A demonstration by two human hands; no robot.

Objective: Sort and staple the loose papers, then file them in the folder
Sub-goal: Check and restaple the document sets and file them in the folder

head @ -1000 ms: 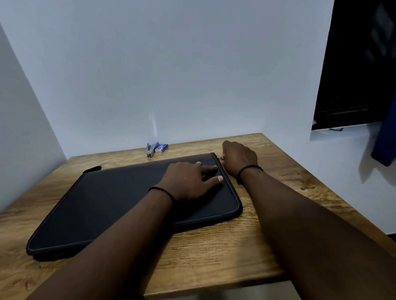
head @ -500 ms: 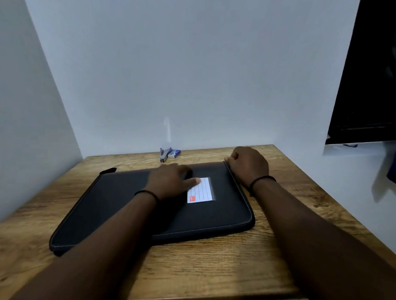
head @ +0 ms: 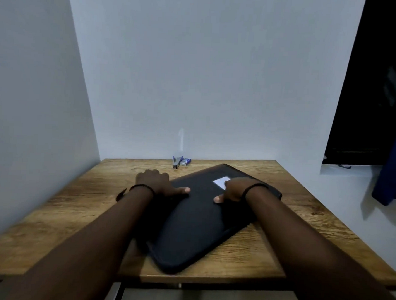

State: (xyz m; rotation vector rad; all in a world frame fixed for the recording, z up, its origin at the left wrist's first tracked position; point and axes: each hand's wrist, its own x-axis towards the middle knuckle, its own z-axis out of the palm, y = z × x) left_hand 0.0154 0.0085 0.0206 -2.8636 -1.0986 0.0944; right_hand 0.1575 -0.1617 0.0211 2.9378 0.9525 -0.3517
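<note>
folder [head: 198, 222]: black, zipped case lying closed and skewed on wooden desk [head: 76, 212], contents hidden | label [head: 220, 180]: white card on folder's far end, writing unreadable | left hand [head: 156, 182]: on folder's left edge, thumb spread over cover, fingers curled over edge, grip unclear | right hand [head: 235, 189]: resting on folder beside label, fingers hidden, cannot tell grip | stapler [head: 176, 161] and small blue box [head: 186, 161]: beyond folder, at wall

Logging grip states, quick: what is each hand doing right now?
Left hand: grips the left edge of the black folder, thumb on top.
Right hand: rests on the folder beside the white label; grip cannot be told.
</note>
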